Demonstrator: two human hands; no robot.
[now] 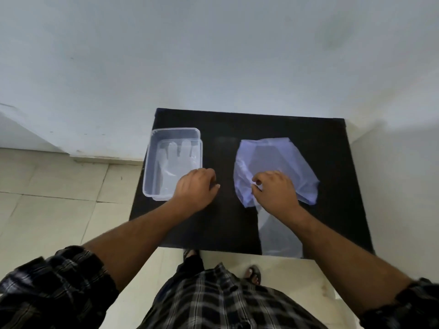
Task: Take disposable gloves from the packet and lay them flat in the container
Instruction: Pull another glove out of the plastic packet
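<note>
head cam looking down: right hand has its fingers curled, pinching into the pale blue glove packet on the black table. left hand is loosely curled, holding nothing, right beside the clear container where one glove already lies flat.

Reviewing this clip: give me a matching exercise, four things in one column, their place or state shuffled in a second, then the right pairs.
Things:
1. container
2. glove
3. packet
4. left hand

Places or states:
A. crumpled under the right hand
B. flat inside the clear tub
C. curled, nothing visibly held, over the black mat
D. at the mat's left edge

Pairs: 1-D, 2-B, 3-A, 4-C
</note>
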